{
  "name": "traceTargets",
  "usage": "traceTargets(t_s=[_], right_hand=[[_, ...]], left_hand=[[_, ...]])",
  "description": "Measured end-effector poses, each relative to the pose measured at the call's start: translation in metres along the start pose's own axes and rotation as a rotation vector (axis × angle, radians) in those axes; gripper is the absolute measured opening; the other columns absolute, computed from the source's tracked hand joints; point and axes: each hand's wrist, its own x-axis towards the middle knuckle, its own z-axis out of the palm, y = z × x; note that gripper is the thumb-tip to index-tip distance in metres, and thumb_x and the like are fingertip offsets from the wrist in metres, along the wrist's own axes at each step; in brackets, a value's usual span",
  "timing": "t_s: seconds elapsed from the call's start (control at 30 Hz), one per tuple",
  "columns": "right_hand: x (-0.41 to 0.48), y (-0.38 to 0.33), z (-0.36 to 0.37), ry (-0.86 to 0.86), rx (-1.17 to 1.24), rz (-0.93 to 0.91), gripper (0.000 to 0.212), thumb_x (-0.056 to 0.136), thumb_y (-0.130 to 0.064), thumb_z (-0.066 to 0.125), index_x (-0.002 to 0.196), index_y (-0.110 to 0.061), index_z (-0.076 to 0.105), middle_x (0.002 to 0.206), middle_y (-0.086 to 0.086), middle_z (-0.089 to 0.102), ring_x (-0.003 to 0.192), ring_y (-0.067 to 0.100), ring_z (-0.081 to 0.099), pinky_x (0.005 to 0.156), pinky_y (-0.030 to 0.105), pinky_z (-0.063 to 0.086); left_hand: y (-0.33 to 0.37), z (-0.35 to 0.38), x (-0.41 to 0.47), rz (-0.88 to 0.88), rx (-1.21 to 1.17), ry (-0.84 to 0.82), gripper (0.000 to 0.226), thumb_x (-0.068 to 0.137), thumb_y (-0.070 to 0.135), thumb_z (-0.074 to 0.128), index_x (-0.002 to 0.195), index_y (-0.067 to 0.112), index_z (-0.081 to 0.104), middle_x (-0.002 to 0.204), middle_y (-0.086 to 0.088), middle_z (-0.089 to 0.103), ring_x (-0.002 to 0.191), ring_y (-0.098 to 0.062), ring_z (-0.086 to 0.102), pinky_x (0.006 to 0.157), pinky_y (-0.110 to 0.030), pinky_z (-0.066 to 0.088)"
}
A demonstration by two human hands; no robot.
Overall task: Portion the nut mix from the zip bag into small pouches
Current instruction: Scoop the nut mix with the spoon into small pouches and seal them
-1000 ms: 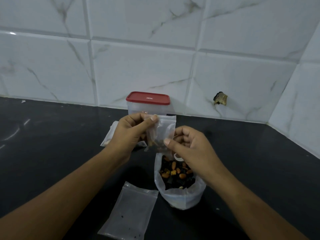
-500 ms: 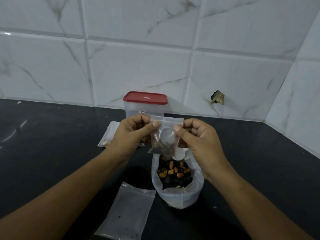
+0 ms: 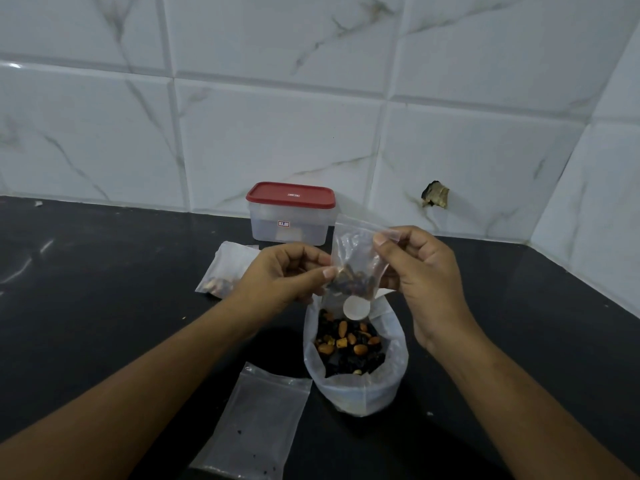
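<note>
- The fingers of the left hand pinch the lower left edge of a small clear plastic pouch.
- The fingers of the right hand pinch its top right corner, by the zip strip. Both hands are curled closed on the pouch, which hangs tilted in the air between them.
- Dark nut mix sits in the bottom of this pouch. I cannot tell whether its mouth is sealed. My guess is that the portion is in and closing is the step in hand.
- At 6 o'clock from the pouch, a wide clear zip bag stands open on the black tabletop. It holds plenty of brown, orange and dark mix. A small white round scoop-like thing rests at its far rim.
- Done, it seems: a second clear pouch with a few nuts in its bottom lies flat at 10 o'clock from the zip bag, partly behind the left hand.
- Left to do: a flat empty clear pouch lies at 7 o'clock, just beside the zip bag, with only dark crumbs inside. With so much mix unportioned, I judge the task well short of finished.
- At 12 o'clock, a clear plastic box with a red lid stands against the white marbled tile wall. The wall has a chipped hole at 2 o'clock.
- Nothing lies between the hands and the zip bag, but the soft bag stands right under them and a knock could tip it.
</note>
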Motion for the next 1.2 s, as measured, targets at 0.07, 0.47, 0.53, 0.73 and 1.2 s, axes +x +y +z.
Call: traceTargets(t_s=[0.07, 0.47, 0.53, 0.73, 1.2], right_hand=[[0.001, -0.001, -0.001, 0.02, 0.004, 0.004, 0.007, 0.099, -0.012, 0.069, 0.094, -0.013, 0.075, 0.087, 0.005, 0.074, 0.079, 0.02, 0.07, 0.077, 0.047, 0.064], [0.0, -0.003, -0.001, 0.085, 0.074, 0.038, 0.007, 0.099, -0.009, 0.068, 0.095, -0.007, 0.073, 0.091, 0.014, 0.075, 0.077, 0.018, 0.073, 0.066, 0.036, 0.064], [0.0, -0.004, -0.001, 0.092, 0.126, 0.051, 0.009, 0.098, -0.008, 0.069, 0.089, -0.009, 0.071, 0.089, 0.012, 0.075, 0.078, 0.021, 0.075, 0.065, 0.035, 0.064], [-0.001, -0.003, -0.001, 0.061, 0.091, 0.028, 0.009, 0.099, -0.011, 0.069, 0.09, -0.01, 0.072, 0.088, 0.007, 0.075, 0.078, 0.02, 0.073, 0.065, 0.032, 0.062], [-0.005, 0.0, 0.004, -0.166, 0.008, -0.011, 0.005, 0.094, -0.008, 0.073, 0.096, -0.013, 0.074, 0.083, 0.005, 0.075, 0.076, 0.016, 0.071, 0.066, 0.027, 0.057]], left_hand=[[-0.001, -0.001, 0.001, -0.01, 0.021, 0.012, 0.013, 0.089, 0.008, 0.074, 0.101, 0.004, 0.073, 0.093, -0.027, 0.071, 0.073, -0.019, 0.066, 0.065, -0.029, 0.054], [-0.003, -0.003, 0.004, 0.013, -0.032, -0.009, 0.022, 0.088, 0.001, 0.073, 0.109, 0.003, 0.068, 0.08, -0.007, 0.067, 0.076, -0.023, 0.063, 0.068, -0.032, 0.055], [0.0, -0.004, 0.005, 0.04, -0.037, 0.006, 0.019, 0.091, -0.001, 0.068, 0.109, 0.003, 0.066, 0.08, -0.003, 0.067, 0.073, -0.018, 0.063, 0.066, -0.029, 0.055], [0.001, -0.004, 0.003, 0.071, 0.03, 0.005, 0.026, 0.095, 0.001, 0.066, 0.121, 0.004, 0.064, 0.09, -0.009, 0.065, 0.081, -0.017, 0.065, 0.07, -0.025, 0.056], [0.011, -0.002, 0.001, 0.114, -0.076, 0.085, 0.005, 0.095, 0.007, 0.067, 0.091, 0.005, 0.069, 0.079, -0.002, 0.073, 0.068, -0.009, 0.068, 0.061, -0.018, 0.054]])
